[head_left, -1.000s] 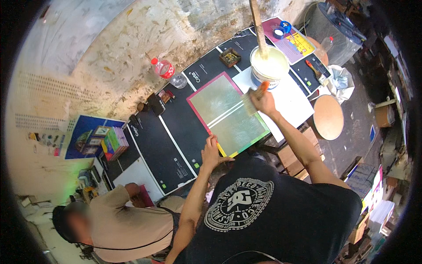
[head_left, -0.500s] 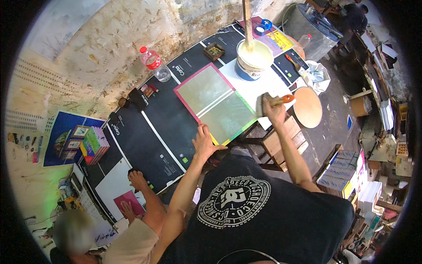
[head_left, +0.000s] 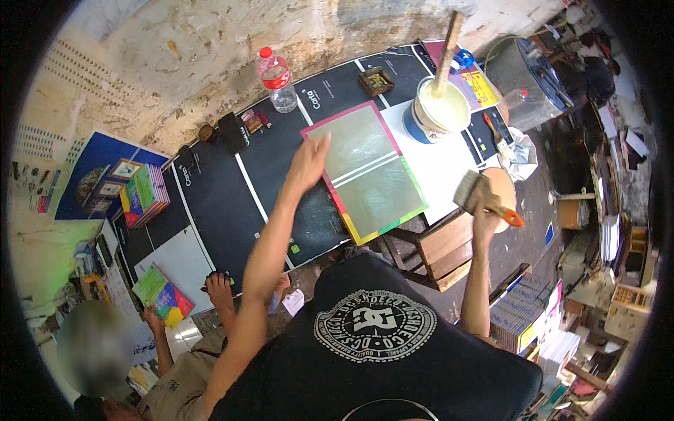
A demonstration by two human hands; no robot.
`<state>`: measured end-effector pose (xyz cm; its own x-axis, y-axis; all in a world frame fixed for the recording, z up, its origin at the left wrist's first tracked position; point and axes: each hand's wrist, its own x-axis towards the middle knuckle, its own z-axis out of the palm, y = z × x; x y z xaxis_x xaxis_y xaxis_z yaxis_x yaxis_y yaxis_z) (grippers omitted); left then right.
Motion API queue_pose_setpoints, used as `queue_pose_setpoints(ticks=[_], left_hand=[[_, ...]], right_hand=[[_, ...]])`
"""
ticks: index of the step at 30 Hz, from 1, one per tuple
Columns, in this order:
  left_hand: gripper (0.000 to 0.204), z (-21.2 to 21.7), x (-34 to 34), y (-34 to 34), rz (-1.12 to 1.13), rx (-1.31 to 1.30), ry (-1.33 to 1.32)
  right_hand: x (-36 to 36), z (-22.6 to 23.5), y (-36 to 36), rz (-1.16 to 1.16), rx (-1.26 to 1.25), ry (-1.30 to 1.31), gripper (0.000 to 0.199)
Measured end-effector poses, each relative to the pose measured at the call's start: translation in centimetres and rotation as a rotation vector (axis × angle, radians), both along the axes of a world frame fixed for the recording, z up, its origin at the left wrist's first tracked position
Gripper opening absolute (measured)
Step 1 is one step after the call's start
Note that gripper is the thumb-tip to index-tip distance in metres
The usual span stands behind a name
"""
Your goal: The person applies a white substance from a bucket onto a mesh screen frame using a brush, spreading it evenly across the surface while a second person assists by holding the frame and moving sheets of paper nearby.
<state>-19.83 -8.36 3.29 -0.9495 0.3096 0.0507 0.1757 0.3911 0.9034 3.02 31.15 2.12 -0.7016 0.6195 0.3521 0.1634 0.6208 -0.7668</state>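
A sheet with pink, green and yellow edges [head_left: 340, 209] lies on the dark table; two grey panels [head_left: 358, 145] cover it, wet-looking, split by a white strip. My left hand [head_left: 309, 165] is raised over the sheet's left edge, its fingers drawn together; what lies between them, if anything, I cannot make out. Out to the right, past the white board [head_left: 439, 179], my right hand [head_left: 484, 214] grips a wide brush [head_left: 466, 191] with an orange handle, clear of the sheet. Pale, creamy stuff fills a bucket [head_left: 421, 123] on the white board, a wooden stick [head_left: 449, 52] standing in it.
A plastic bottle [head_left: 277, 81] and a small tray [head_left: 376, 81] stand toward the wall. At the left, a co-worker's hands rest by a colourful booklet [head_left: 163, 295], near a stack of booklets [head_left: 146, 196]. A wooden stool [head_left: 446, 254] and a round-topped seat [head_left: 503, 184] stand at the right.
My left hand has gone from the sheet's near corner up along its left edge. The brush has moved right, away from the sheet. The co-worker's booklet now shows a multicoloured face. The view has shifted.
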Motion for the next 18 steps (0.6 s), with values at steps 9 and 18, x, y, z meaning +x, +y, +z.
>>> queue_pose_setpoints(ticks=[9, 18], left_hand=[[0.097, -2.7, -15.7, 11.1, -0.988, -0.824, -0.353], [0.116, -7.7, -18.3, 11.3, -0.975, -0.85, -0.64]], right_hand=[[-17.0, 1.9, -23.3, 0.95, 0.467, -0.181, 0.045], [-16.8, 1.7, -29.1, 1.017, 0.209, -0.211, 0.044]])
